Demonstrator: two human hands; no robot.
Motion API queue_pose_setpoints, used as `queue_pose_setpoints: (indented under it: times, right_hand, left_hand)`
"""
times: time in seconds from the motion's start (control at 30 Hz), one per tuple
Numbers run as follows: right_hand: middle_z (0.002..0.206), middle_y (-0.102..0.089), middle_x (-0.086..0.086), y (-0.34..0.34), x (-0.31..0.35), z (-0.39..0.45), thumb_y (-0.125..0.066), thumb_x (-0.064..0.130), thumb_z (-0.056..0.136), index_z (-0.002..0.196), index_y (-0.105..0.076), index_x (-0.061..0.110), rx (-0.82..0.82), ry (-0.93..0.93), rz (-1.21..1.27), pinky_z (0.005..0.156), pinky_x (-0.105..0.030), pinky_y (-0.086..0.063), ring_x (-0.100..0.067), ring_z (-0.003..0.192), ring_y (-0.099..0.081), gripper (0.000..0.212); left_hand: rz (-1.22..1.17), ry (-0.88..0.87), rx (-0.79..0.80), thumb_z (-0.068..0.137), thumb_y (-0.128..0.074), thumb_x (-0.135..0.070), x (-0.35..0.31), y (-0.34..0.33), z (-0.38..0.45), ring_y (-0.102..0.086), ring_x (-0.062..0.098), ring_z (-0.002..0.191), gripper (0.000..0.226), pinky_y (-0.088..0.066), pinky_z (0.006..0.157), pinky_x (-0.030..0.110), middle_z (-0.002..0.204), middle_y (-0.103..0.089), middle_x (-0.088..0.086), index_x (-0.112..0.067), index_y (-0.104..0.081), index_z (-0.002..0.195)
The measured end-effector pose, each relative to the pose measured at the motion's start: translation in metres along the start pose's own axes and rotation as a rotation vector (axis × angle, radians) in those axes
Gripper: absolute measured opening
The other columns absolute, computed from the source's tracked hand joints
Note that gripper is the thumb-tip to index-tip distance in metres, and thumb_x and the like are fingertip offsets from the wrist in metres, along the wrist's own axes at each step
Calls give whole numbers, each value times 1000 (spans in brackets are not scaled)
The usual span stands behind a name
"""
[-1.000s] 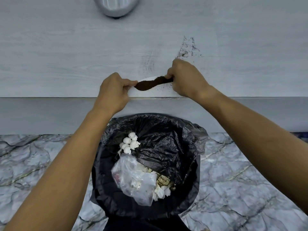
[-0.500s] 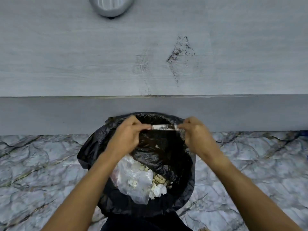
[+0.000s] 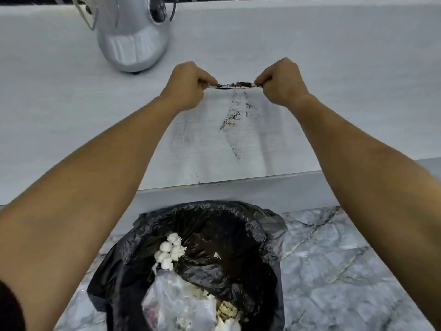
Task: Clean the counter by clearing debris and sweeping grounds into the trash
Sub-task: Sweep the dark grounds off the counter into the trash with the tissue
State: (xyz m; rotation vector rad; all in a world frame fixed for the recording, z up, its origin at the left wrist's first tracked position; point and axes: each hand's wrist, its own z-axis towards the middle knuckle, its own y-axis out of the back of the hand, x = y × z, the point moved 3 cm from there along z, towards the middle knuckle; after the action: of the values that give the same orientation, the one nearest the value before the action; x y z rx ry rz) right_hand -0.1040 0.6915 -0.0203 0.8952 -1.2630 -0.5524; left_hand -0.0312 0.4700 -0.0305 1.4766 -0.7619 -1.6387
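Now you are pinching a stained paper strip (image 3: 235, 85) between both hands, left hand (image 3: 188, 86) and right hand (image 3: 281, 83), over the grounds (image 3: 232, 120) on the table (image 3: 71, 115).

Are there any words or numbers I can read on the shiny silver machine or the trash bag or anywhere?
None: no words or numbers show anywhere.
The silver machine has a round dark knob, but no marks on it can be read.
The black trash bag and the counter are plain.
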Motion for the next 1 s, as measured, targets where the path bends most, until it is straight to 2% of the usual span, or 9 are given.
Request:
queue_pose_setpoints:
  times: [0.1,0.2,0.27,0.37,0.5,0.67,0.8,0.9,1.0]
  right_hand:
    - [100,-76,-3,-9,-13,20,-49,-7,82,96,-80,12,7,-20,-14,82,-18,-54,-8,85,-66,38]
    - [104,-75,-4,-18,-18,26,-48,-8,83,99,-79,12,31,3,-74,83,-19,-53,-10,91,-67,40]
    - [103,-75,-5,-24,-17,21,-46,-9,83,99,-79,11,47,53,-126,86,-24,-55,-15,95,-68,42]
    - [103,-75,-8,-28,-13,0,-48,-9,83,101,-79,10,58,124,-209,85,-32,-57,-21,97,-68,41]
    - [109,-71,-12,-34,-4,-56,-48,-9,86,108,-76,8,84,267,-222,86,-32,-54,-29,101,-66,40]
    - [104,-66,-13,-47,-2,-151,-54,-4,91,111,-75,7,112,377,-205,81,-35,-51,-33,94,-63,31]
    - [96,-67,-11,-45,-3,-230,-59,-9,84,103,-77,5,121,415,-197,68,-37,-53,-32,87,-63,30]
    - [92,-64,-9,-88,-32,-311,-60,-5,80,100,-77,9,380,354,-262,67,-41,-56,-33,81,-63,29]
    - [98,-64,-5,-130,-64,-373,-54,-2,84,105,-77,13,612,73,-231,79,-42,-56,-29,86,-65,35]
  left_hand:
    - [0,3,17,91,-54,2,12,-14,26,-63,8,94,33,-32,69,-8,104,-74,5,-17,-77,106]
    - [22,-7,42,91,-55,0,22,-21,34,-59,6,90,34,-35,75,1,103,-75,3,-20,-77,107]
    - [19,-19,48,91,-55,0,24,-22,30,-58,6,89,35,-37,79,8,102,-75,4,-21,-77,108]
    - [32,-28,64,92,-55,1,24,-17,9,-60,10,92,35,-37,81,9,99,-73,2,-21,-76,109]
    - [23,-57,87,92,-52,5,28,-6,-50,-52,8,88,40,-38,82,11,90,-53,-7,-22,-75,112]
    - [5,-61,92,92,-60,3,31,-5,-149,-51,17,80,37,-39,71,22,87,-50,0,-24,-73,114]
    - [-61,-66,75,86,-61,8,14,-10,-229,-51,17,75,43,-47,65,30,84,-50,-2,-23,-76,111]
    - [36,-90,286,81,-64,7,15,-61,-309,-52,19,75,43,-48,60,36,85,-51,-1,-24,-76,109]
    - [-65,189,576,89,-62,0,27,-121,-376,-56,14,81,37,-52,73,34,94,-61,-2,-28,-76,108]
